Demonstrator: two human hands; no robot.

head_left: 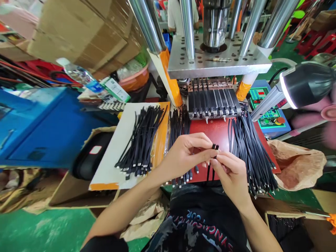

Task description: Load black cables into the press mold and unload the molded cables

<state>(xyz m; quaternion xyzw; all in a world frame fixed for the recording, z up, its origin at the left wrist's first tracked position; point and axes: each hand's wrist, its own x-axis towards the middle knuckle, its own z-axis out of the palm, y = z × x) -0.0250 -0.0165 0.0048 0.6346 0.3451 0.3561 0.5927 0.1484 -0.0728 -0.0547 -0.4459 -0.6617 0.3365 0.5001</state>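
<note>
My left hand (190, 152) and my right hand (232, 173) meet over the red work surface (202, 127), in front of a press. Both are closed in a pinch on short black flat cables (209, 173). Two black ends poke up above the fingertips, and the strips hang down towards my shirt. Fingers partly hide the held ends. Beyond the hands, a black fixture (215, 101) holds several similar cables side by side. A cable bundle (180, 124) lies beside my left hand, and a larger pile (252, 150) lies beyond my right.
Another cable pile (143, 140) rests on a white board (107, 168) at left. The press's metal plate (217, 68) hangs over the fixture. A black lamp (306, 85), a control box (270, 112) and brown paper (296, 164) are at right. A person (175, 15) stands behind the press.
</note>
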